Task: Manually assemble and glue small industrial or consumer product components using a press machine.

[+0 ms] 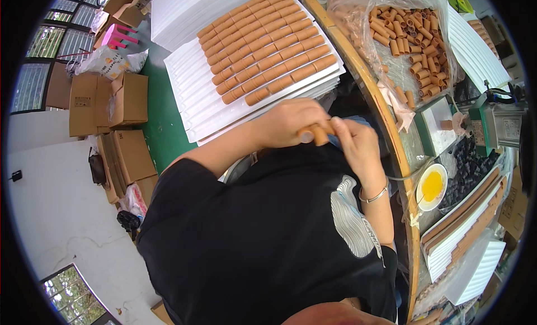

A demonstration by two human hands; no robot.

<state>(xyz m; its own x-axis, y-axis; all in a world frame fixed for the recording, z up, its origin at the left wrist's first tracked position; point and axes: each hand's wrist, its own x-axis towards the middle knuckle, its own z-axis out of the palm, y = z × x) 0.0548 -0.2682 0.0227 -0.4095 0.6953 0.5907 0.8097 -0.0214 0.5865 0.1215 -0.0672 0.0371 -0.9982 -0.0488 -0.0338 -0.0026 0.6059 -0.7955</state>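
Note:
In front of my chest, my left hand (295, 122) is closed around short tan tubes (319, 136); two ends stick out below its fingers, one with a pale round face. My right hand (358, 145), with a silver bangle at the wrist, meets it from the right. Its thumb and fingers pinch at the end of a tube there, partly hidden. Just beyond my left hand, rows of similar tan tubes (263, 48) lie end to end on a stack of white ridged sheets (193, 101). Many loose hollow tubes (422, 45) fill a clear plastic bag on the bench to the right.
The bench's wooden edge (386, 107) runs along my right side. On it are a white bowl of yellow liquid (432, 186), a green-and-white machine (486, 126), small black pieces (470, 177) and brown strips (461, 213). Cardboard boxes (106, 104) and a pink stool (117, 36) stand left.

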